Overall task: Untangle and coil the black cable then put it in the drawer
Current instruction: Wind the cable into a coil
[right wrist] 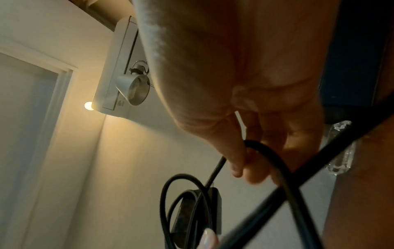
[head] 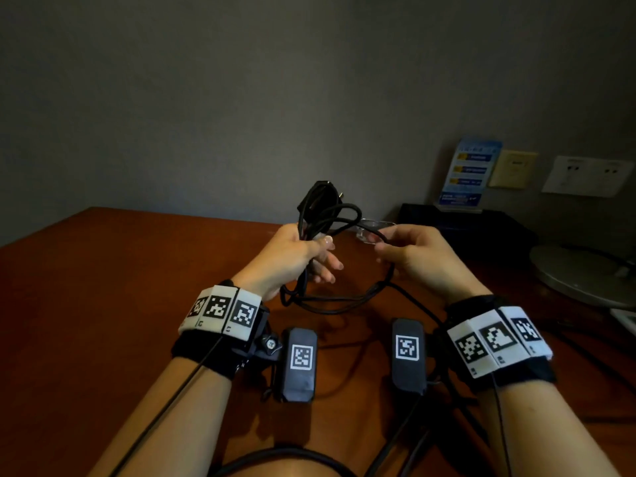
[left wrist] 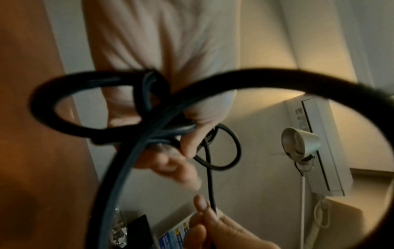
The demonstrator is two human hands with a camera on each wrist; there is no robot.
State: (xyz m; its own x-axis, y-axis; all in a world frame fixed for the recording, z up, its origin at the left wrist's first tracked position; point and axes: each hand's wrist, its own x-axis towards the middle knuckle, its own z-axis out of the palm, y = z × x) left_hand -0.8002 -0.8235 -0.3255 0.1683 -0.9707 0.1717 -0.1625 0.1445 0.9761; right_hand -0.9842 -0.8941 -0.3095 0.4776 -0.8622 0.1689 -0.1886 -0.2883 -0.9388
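Observation:
The black cable [head: 339,299] is held in the air above the red-brown desk [head: 103,304]. My left hand [head: 303,253] grips a bundle of its loops, with the black plug [head: 321,194] sticking up above the fist. My right hand [head: 409,251] pinches a single strand [right wrist: 264,156] of the same cable between thumb and fingers. A loose loop hangs between the two hands. In the left wrist view the cable loops [left wrist: 149,118] cross close to the lens and my left thumb [left wrist: 192,141] presses on them. No drawer shows in any view.
A clear glass object [head: 370,232] lies on the desk just behind my right hand. A dark box [head: 457,225] with a blue leaflet [head: 468,173] stands at the back right. A round lamp base [head: 581,273] sits at the right edge. Wall sockets [head: 585,175] are behind it.

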